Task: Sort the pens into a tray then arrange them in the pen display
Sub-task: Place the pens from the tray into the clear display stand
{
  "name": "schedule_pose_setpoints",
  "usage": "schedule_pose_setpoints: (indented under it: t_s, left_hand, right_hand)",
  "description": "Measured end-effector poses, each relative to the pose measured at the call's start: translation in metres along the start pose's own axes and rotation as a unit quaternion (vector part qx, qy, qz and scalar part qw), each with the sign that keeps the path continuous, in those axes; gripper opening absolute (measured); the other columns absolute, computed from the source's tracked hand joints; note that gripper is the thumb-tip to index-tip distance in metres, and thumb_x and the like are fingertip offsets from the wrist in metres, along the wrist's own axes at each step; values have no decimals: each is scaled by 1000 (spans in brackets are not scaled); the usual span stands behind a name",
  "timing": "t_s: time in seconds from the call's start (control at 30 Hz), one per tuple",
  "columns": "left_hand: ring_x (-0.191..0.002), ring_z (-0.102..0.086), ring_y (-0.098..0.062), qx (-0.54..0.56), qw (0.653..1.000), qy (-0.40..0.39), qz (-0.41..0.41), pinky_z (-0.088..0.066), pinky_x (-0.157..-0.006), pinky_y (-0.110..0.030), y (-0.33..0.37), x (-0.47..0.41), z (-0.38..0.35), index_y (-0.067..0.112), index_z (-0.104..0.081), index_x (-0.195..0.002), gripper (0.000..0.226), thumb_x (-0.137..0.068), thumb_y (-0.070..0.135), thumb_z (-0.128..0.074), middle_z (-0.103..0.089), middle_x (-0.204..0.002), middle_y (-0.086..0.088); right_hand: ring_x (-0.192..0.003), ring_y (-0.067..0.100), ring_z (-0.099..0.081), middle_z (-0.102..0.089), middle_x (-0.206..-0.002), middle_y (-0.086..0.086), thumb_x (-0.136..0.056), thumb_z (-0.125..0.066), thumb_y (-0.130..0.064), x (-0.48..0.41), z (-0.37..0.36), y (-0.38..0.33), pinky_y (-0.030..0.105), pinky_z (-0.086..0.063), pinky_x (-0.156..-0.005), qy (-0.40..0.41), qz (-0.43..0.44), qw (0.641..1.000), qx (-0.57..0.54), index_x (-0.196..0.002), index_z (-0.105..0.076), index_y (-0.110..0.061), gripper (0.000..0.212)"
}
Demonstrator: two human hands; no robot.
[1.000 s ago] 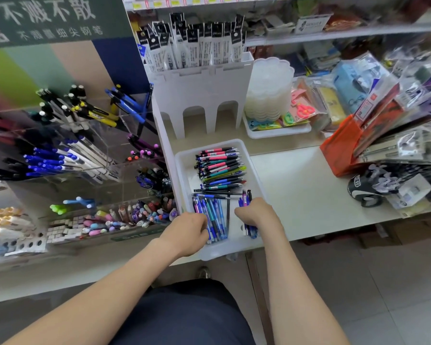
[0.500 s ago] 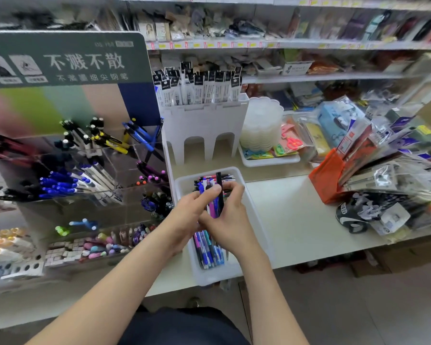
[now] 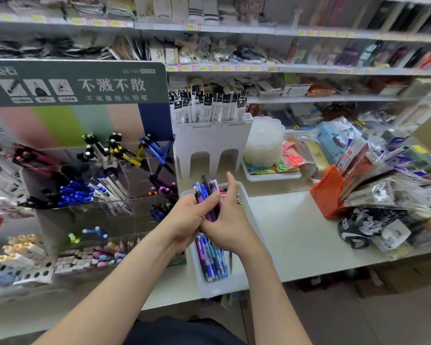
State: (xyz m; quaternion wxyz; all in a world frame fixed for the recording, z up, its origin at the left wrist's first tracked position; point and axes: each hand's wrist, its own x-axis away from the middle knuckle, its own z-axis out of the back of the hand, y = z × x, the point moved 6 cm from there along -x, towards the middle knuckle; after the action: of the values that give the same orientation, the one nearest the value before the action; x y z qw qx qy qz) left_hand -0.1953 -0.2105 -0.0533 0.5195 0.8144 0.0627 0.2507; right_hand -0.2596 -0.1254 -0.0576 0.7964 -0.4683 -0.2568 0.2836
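Note:
A white tray (image 3: pixel 255 212) sits on the counter in the middle of the head view, with several blue, purple and teal pens (image 3: pixel 213 260) lying in its near end. Above the tray my left hand (image 3: pixel 189 220) grips a bunch of purple, blue and black pens (image 3: pixel 205 191), tips pointing up. My right hand (image 3: pixel 230 225) holds the same bunch from the right, with its forefinger raised beside it. The clear acrylic pen display (image 3: pixel 90 185) stands to the left, its compartments holding blue, black, yellow and purple pens.
A white holder with packaged refills (image 3: pixel 209 135) stands behind the tray. A stack of clear cups (image 3: pixel 265 140) and a tray of scissors packs sit at the back right. An orange bin (image 3: pixel 331 192) and bagged goods crowd the right. Shelves run across the back.
Both hands have lifted a bunch of pens out of the near end of the tray and raised it above the tray. The camera has tilted up toward the shelves.

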Motion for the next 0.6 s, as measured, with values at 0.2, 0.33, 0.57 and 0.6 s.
schedule_pose_setpoints:
  t_s: [0.2,0.33,0.57,0.6]
  left_hand:
    - [-80,-76,-22,7,1000,16,-6,-60,-69,-29,0,3,0,-1,-69,-108,22,-108,18,-59,-76,-88,-14]
    - [-80,-74,-27,-33,993,72,-87,-64,-70,-39,16,8,0,1,-65,-109,20,-111,20,-56,-74,-81,-8]
    - [-99,-74,-22,-156,964,106,-190,-60,-94,-48,25,14,4,23,-61,-114,11,-105,27,-67,-74,-101,-2]
    - [-100,-73,-15,-179,958,107,-198,-59,-95,-41,23,16,2,29,-62,-114,13,-104,27,-69,-74,-100,5]
  right_hand:
    - [-115,4,-70,-69,-123,-20,-80,-83,-40,2,-5,10,41,-57,-106,-25,-3,998,-60,-160,7,-56,122]
    - [-112,16,-73,-68,-136,1,-84,-76,-42,3,-5,21,42,-62,-86,-36,-33,978,-205,-159,-26,-51,90]
    - [-128,33,-66,-72,-131,18,-105,-42,-41,13,-57,41,45,-48,-111,-14,-244,748,-616,-137,-69,-10,53]
    - [-130,32,-65,-72,-133,18,-108,-42,-37,11,-58,34,45,-47,-114,-11,-228,742,-630,-133,-73,-9,49]
